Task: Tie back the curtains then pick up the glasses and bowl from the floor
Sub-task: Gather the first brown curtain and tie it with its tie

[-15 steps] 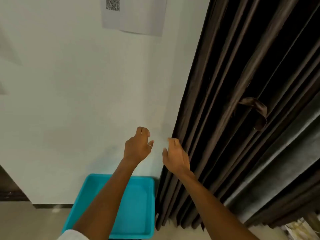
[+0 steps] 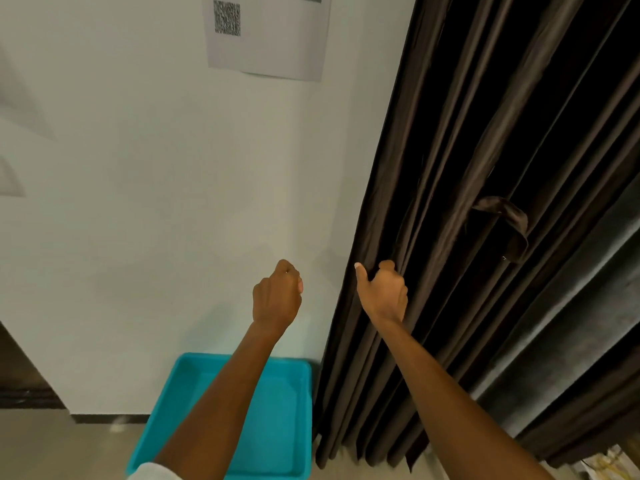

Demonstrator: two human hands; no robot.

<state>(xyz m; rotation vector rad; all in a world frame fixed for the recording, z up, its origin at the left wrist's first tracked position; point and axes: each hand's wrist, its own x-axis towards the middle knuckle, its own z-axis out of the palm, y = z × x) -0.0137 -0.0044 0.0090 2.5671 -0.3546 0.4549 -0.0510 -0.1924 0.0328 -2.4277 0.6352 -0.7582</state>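
Pale beige floor [image 2: 52, 452] — by the wall.
A shallow turquoise plastic tray [image 2: 277, 427] lies on it; the hem of a dark brown pleated curtain [image 2: 450, 202] reaches it just beside.

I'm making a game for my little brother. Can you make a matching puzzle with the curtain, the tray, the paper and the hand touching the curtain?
Things:
1 curtain
2 tray
3 paper
4 right hand

Matches:
A stuck on the wall
B dark brown
C turquoise
D gripping fabric

Pairs: 1-B, 2-C, 3-A, 4-D
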